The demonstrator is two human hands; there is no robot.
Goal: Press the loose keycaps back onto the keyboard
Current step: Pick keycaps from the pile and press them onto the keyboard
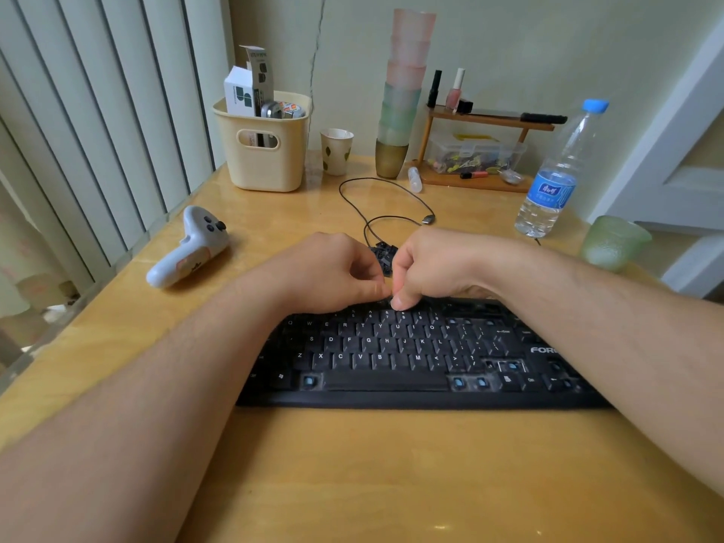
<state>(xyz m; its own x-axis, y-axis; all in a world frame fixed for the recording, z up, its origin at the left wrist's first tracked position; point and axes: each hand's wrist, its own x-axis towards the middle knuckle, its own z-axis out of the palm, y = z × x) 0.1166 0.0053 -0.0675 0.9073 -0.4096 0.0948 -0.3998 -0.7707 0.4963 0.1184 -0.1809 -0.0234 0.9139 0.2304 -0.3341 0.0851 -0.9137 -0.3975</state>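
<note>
Fingers of both the left hand (333,274) and right hand (427,264) curl together over the keyboard (391,358) top row; whether they pinch a keycap cannot be told. Spare keycaps (386,255) lie just behind. Advise aligning squarely, then pressing straight down.

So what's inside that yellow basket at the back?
The yellow basket holds opened white cardboard boxes standing upright and a few small packets. Its wall hides whatever lies deeper inside.

One keyboard (411,358), one water bottle (556,170), one basket (262,150), two hands, one controller (188,248).
</note>
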